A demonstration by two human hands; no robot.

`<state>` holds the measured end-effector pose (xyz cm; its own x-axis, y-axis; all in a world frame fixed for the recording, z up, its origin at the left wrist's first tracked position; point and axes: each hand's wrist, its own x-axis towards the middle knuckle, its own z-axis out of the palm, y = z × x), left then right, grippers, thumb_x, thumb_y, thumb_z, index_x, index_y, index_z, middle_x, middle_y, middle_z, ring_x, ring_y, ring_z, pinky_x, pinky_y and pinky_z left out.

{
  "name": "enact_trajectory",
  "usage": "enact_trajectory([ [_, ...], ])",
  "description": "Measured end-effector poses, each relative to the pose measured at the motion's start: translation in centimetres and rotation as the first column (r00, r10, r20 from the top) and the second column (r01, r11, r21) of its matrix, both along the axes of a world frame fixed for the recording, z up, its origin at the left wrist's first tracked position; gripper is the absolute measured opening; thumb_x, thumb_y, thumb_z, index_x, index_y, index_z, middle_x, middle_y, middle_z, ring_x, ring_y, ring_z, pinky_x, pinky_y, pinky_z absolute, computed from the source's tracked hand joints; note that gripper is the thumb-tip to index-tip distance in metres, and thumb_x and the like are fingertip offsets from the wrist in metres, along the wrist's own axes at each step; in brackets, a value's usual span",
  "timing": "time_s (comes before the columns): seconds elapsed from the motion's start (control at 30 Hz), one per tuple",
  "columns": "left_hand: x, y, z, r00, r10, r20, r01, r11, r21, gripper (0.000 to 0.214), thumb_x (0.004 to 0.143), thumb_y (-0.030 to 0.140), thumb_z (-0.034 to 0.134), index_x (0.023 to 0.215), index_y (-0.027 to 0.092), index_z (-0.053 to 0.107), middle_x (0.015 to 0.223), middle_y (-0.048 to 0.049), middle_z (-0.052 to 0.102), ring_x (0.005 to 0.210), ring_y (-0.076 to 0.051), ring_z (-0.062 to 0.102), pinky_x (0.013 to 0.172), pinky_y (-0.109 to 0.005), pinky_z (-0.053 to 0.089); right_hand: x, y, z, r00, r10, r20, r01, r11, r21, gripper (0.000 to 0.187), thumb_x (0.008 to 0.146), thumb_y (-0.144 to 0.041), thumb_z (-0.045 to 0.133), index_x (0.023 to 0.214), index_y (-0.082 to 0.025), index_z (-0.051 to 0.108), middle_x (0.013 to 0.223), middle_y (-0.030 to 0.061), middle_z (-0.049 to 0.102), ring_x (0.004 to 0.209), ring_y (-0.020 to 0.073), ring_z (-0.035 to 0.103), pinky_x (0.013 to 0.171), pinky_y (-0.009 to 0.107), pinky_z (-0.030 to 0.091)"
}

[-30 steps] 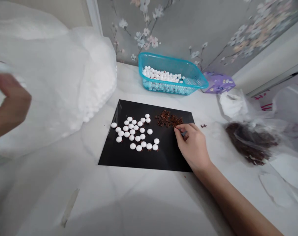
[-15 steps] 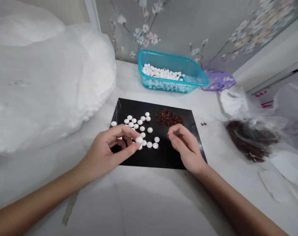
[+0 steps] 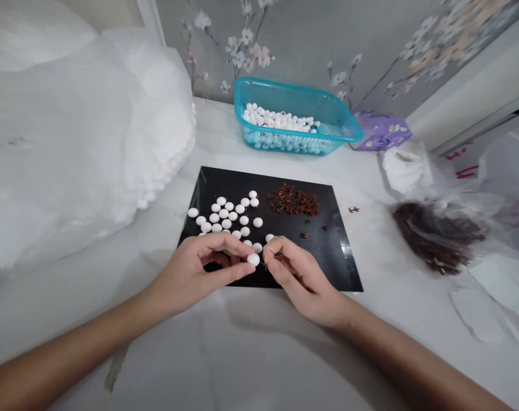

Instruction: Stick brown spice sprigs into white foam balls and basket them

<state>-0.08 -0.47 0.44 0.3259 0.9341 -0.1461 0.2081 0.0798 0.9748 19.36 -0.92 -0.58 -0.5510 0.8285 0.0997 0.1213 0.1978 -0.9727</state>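
Between thumb and forefinger, my left hand pinches a small white ball above the front part of a black board. Close to its right, the fingers of my right hand are pinched on a tiny brown star-shaped piece, mostly covered by the fingertips. A small gap separates this piece from the ball. Several more white balls lie on the board's left half. A heap of brown star-shaped pieces sits at its back right, with a few loose ones in front.
A blue plastic basket of white balls stands behind the board, beside a purple packet. A large bag of white balls fills the left. On the right lies a clear bag of brown pieces; one stray piece is on the table.
My right hand has moved left from beside the brown heap to the ball in my left hand, with a brown piece now showing at its fingertips. My left hand has shifted slightly right and nearer.
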Motion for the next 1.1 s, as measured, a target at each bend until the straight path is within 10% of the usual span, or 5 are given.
enact_trajectory([
  [1.1,-0.16,0.11,0.07,1.000,-0.024,0.020,0.026,0.994,-0.109,0.015,0.068,0.031,0.071,0.079,0.021,0.069,0.079,0.0009,0.070,0.073,-0.011,0.065,0.067,-0.019,0.055,-0.31,-0.13,-0.13,0.991,-0.025,0.130,0.010,0.993,0.117,0.008,0.091,-0.019,0.038,0.083,-0.020,0.038,0.066,-0.0051,0.035,0.049,0.0053,0.026,0.044,0.020,0.025],
])
